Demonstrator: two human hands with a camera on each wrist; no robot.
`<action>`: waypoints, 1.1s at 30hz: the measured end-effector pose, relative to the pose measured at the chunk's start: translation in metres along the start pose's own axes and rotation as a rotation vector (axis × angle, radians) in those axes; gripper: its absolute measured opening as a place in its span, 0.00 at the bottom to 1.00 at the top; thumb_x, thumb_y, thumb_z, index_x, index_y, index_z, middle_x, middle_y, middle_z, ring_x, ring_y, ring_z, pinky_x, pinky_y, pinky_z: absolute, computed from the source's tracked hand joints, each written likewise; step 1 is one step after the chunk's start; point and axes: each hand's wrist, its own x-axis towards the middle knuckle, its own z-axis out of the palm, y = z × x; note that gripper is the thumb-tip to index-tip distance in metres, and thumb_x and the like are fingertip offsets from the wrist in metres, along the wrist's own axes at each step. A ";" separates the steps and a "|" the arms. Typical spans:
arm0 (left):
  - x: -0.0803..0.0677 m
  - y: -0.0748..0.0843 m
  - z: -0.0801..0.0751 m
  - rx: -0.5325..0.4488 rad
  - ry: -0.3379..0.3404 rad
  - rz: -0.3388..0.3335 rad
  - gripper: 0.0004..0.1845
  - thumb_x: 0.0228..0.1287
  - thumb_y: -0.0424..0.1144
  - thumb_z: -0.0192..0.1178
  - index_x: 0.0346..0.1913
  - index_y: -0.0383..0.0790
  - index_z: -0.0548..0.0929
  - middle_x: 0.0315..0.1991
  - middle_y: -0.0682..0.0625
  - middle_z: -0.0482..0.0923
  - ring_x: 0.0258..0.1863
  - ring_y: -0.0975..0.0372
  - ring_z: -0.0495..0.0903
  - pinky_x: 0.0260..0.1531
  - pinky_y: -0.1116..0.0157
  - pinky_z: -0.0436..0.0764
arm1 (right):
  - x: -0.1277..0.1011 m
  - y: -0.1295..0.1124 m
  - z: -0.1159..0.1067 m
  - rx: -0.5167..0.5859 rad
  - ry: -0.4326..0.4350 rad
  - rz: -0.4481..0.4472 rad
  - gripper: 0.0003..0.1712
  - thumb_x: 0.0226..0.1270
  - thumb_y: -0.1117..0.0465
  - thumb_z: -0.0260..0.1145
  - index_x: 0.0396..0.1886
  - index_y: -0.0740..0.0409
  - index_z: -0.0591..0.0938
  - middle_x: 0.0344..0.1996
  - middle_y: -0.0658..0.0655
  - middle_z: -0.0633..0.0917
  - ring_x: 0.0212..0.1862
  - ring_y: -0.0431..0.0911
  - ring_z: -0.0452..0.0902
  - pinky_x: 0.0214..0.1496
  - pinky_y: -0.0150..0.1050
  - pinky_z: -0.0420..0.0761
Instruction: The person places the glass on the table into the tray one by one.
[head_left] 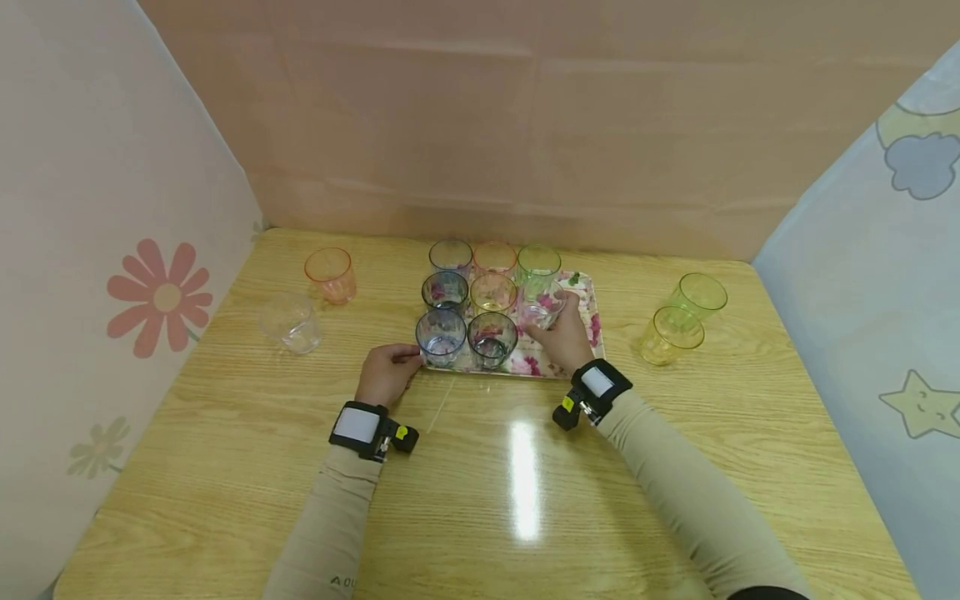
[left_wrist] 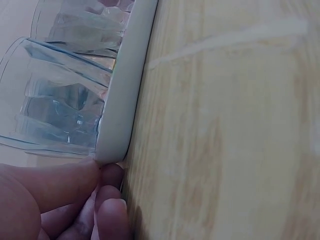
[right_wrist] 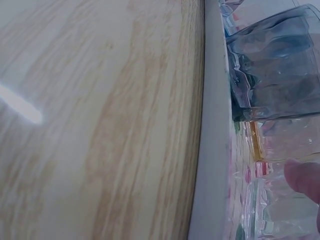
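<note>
A white-rimmed floral tray [head_left: 596, 321] bears rows of tinted clear tumblers. My right hand [head_left: 566, 337] grips a colorless tumbler [head_left: 540, 312] at the right end of the middle row, beside a yellow tumbler [head_left: 493, 293]. In the right wrist view the thumb [right_wrist: 304, 177] lies against that tumbler's side. My left hand [head_left: 386, 372] pinches the tray's front left corner between thumb and curled fingers, seen close in the left wrist view with the tray's edge [left_wrist: 122, 100]. Right above that corner stands a pale blue tumbler [head_left: 441, 337], with a grey tumbler [head_left: 492, 342] to its right.
The tray's back row holds a blue, a pink and a green tumbler [head_left: 539, 262]. On the wooden table [head_left: 465, 500], an orange tumbler [head_left: 332, 277] and a colorless tumbler [head_left: 300, 329] stand left; a green tumbler [head_left: 701, 293] and a yellow-green tumbler [head_left: 672, 337] stand right. Wall sheets surround the table.
</note>
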 end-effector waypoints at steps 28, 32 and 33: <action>-0.001 0.000 -0.001 0.012 -0.009 0.005 0.12 0.69 0.32 0.65 0.52 0.29 0.87 0.45 0.36 0.87 0.31 0.59 0.83 0.24 0.72 0.77 | -0.016 -0.007 -0.017 -0.021 -0.076 0.035 0.60 0.65 0.61 0.73 0.80 0.65 0.40 0.72 0.77 0.58 0.69 0.68 0.63 0.67 0.59 0.70; -0.002 0.000 -0.002 0.015 -0.016 0.006 0.13 0.70 0.33 0.64 0.52 0.29 0.87 0.45 0.36 0.87 0.29 0.59 0.83 0.24 0.71 0.78 | -0.027 -0.007 -0.034 -0.014 -0.085 0.026 0.55 0.68 0.66 0.67 0.80 0.66 0.39 0.74 0.77 0.54 0.73 0.69 0.56 0.71 0.59 0.66; -0.002 0.000 -0.002 0.016 -0.017 0.008 0.13 0.70 0.33 0.64 0.52 0.29 0.87 0.45 0.36 0.87 0.28 0.59 0.83 0.25 0.71 0.78 | -0.030 -0.006 -0.038 -0.014 -0.078 0.019 0.53 0.69 0.66 0.65 0.80 0.67 0.39 0.74 0.76 0.54 0.74 0.69 0.55 0.72 0.59 0.65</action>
